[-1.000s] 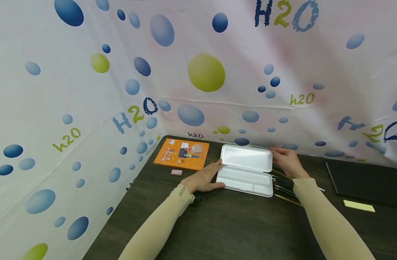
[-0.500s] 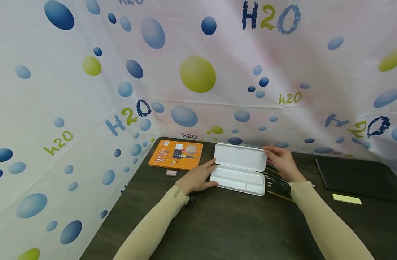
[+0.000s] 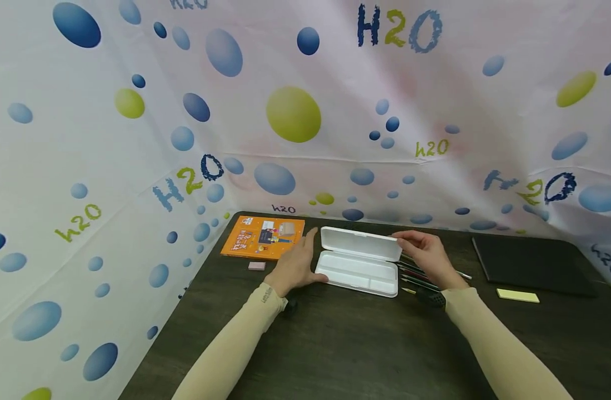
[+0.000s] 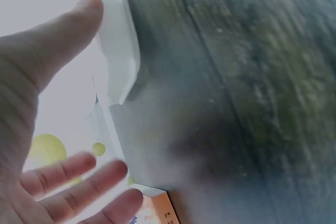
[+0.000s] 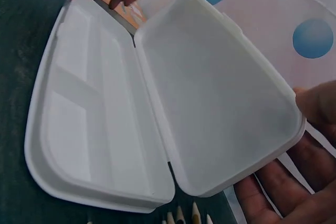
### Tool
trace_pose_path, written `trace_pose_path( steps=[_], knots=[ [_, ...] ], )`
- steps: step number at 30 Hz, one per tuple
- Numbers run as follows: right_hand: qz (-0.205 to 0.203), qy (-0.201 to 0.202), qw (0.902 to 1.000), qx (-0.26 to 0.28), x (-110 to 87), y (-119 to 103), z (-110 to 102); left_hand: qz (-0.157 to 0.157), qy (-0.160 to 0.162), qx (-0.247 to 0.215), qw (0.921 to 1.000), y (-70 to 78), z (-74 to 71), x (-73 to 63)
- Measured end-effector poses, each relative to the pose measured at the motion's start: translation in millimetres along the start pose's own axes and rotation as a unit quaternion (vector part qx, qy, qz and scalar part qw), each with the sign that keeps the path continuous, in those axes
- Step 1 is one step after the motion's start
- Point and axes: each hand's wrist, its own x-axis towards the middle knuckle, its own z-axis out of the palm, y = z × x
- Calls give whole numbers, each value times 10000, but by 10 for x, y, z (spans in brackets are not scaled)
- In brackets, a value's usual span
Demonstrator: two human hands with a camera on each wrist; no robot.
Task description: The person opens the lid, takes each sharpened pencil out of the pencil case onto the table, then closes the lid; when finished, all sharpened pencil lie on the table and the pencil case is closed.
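A white pencil case lies unfolded on the dark table, its base (image 3: 335, 269) divided by low walls and bare inside. Its hinged lid (image 5: 215, 93) tilts up behind the base. My right hand (image 3: 427, 258) pinches the lid's right end, thumb on the edge and fingers behind it, as the right wrist view shows. My left hand (image 3: 291, 264) is spread at the case's left end, with the thumb (image 4: 79, 24) at the base's front corner and the fingers extended toward the back. Several pencils (image 3: 419, 278) lie right of the case, partly under my right wrist.
An orange book (image 3: 240, 241) lies at the back left, with a pink eraser (image 3: 257, 266) in front of it. At the right are a flat black slab (image 3: 530, 266) and a yellow strip of paper (image 3: 517, 295). A bubble-printed sheet (image 3: 225, 122) hangs behind the table.
The lid has risen from lying back to a tilted stance, with my right hand holding its end. My left fingers have lifted and spread away from the case. The head view has shifted right.
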Motion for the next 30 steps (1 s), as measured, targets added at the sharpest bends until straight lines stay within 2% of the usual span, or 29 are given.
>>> trace_pose_path(
  steps=[2, 8, 12, 16, 20, 26, 30],
  knots=[
    [-103, -59, 9999, -107, -36, 10, 16, 79, 24, 36, 10000, -19, 1, 4],
    [-304, -278, 9987, -314, -114, 64, 57, 871, -105, 21, 9961, -67, 4, 5],
    [-293, -411, 9974, -515, -160, 78, 77, 1256, -116, 49, 9920, -84, 19, 22],
    [-271, -555, 9969, -478, -203, 87, 94, 1520, -198, -191, 9880, -92, -1, 16],
    [-518, -714, 9944, -574, -253, 110, 116, 1574, -349, -604, 9851, -106, -27, -36],
    [-975, -980, 9835, -1166, -323, 170, 111, 1622, -394, -1098, 9798, -139, -14, -103],
    [-1124, -1116, 9666, -2014, -361, 197, 83, 1896, -305, -1335, 9723, -152, -22, -81]
  ],
)
